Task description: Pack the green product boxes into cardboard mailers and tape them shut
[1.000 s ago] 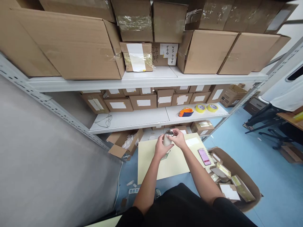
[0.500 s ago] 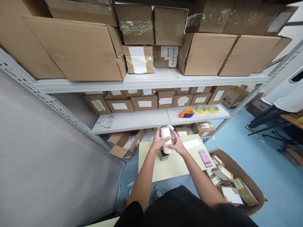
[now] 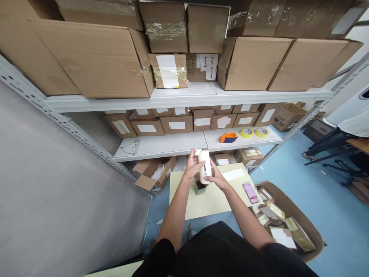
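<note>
Between both hands is a white tumbler (image 3: 205, 166), nearly upright, with dark lettering on its side and a white strap or tag at its top left. My left hand (image 3: 192, 166) wraps its left side, thumb across the front. My right hand (image 3: 216, 177) grips its lower right side, thumb near the base. Just under the tumbler, a small open box (image 3: 200, 188) with a greenish front stands on the pale yellow table (image 3: 201, 209). The hands partly hide the box's opening.
A phone (image 3: 250, 192) lies at the table's right, near a white paper (image 3: 233, 174). A large carton (image 3: 309, 227) of small boxes stands right. The shelf (image 3: 161, 147) ahead bears an orange tape dispenser (image 3: 228, 137) and tape rolls (image 3: 246, 132). Someone in white (image 3: 356, 121) is far right.
The tumbler has been turned in my hands: lettering now faces me, and the strap has gone from its right to its left. It has also shifted slightly right and up.
</note>
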`<state>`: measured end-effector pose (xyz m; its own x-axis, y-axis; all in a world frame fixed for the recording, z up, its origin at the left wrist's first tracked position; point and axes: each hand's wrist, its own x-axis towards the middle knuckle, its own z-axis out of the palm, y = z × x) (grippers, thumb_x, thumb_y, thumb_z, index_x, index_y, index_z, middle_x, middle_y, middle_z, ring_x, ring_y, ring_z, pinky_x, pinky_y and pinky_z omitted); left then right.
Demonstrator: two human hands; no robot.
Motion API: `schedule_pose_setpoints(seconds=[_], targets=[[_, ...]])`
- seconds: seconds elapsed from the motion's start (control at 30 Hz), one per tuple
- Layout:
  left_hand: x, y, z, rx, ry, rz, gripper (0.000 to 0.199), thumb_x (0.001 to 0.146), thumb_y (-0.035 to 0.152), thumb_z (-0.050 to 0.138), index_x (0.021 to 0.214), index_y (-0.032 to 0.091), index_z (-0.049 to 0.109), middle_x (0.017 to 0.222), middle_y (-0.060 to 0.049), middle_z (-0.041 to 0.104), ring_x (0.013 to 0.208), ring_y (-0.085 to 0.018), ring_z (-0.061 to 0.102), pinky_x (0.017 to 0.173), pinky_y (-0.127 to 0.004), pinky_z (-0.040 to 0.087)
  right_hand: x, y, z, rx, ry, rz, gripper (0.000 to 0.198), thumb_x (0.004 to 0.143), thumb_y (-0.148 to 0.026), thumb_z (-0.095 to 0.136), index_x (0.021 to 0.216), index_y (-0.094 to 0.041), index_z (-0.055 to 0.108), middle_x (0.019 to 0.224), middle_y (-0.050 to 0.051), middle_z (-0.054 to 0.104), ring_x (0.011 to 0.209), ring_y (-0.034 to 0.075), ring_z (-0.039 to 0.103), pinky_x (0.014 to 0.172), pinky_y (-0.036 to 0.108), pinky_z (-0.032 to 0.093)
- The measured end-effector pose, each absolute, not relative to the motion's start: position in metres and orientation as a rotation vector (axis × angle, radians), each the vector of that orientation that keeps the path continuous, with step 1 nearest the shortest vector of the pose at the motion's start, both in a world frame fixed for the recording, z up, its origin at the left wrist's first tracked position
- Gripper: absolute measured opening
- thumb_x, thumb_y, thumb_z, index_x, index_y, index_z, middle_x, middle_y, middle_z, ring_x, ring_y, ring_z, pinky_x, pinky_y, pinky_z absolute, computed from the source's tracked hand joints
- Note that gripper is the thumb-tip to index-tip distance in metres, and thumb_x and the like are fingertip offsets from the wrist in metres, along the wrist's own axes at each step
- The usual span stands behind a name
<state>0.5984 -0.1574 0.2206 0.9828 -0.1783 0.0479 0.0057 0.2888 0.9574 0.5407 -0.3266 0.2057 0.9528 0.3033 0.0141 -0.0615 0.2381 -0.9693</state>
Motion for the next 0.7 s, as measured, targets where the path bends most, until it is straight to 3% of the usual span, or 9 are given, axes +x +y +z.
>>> schedule_pose_setpoints(seconds=[0.17,0.33,0.47,0.57,0.7], targets=[[0.6,-0.1591,0.2224,1.336,-0.153,-0.135,0.132,0.065,0.032,0.099,0.169,0.03,0.018,0.132,-0.013,0.069,0.121,-0.029,0.067,0.107,-0.046,0.053,0.5422,-0.326,0.205,-1.291,-0.164,0.225,0.136,0.065,-0.031,0.095,0.168,-0.04,0.006,0.126,0.005,0.072,0.108,0.026,0.072,0.094,0.045,0.061],[0.5974,-0.1608,0.2267,1.299,-0.146,-0.168,0.137,0.067,0.034,0.097,0.17,0.031,0.006,0.13,-0.014,0.07,0.117,-0.029,0.069,0.102,-0.046,0.055,0.5441,-0.3314,0.2033,-1.262,-0.174,0.26,0.127,0.071,-0.031,0.09,0.168,-0.04,0.008,0.122,0.005,0.074,0.106,0.025,0.073,0.096,0.047,0.06],[0.5952,-0.1629,0.226,1.371,-0.118,-0.089,0.144,0.062,0.034,0.1,0.17,0.032,0.004,0.125,-0.012,0.069,0.111,-0.026,0.07,0.102,-0.045,0.055,0.5431,-0.335,0.2029,-1.314,-0.175,0.195,0.131,0.068,-0.031,0.092,0.168,-0.042,0.007,0.135,0.007,0.069,0.11,0.025,0.072,0.096,0.047,0.06],[0.5943,-0.1642,0.2241,1.301,-0.136,-0.135,0.141,0.068,0.037,0.096,0.17,0.032,-0.001,0.12,-0.011,0.07,0.108,-0.026,0.071,0.101,-0.047,0.056,0.5415,-0.3349,0.2022,-1.319,-0.187,0.22,0.129,0.07,-0.032,0.091,0.168,-0.041,0.008,0.136,0.007,0.069,0.114,0.026,0.07,0.099,0.047,0.059],[0.5942,-0.165,0.2226,1.29,-0.159,-0.155,0.135,0.066,0.034,0.097,0.169,0.033,0.01,0.134,-0.013,0.065,0.119,-0.028,0.067,0.102,-0.045,0.055,0.5395,-0.3333,0.1986,-1.305,-0.153,0.187,0.139,0.067,-0.03,0.093,0.168,-0.042,-0.003,0.134,0.007,0.069,0.109,0.025,0.071,0.095,0.045,0.06]])
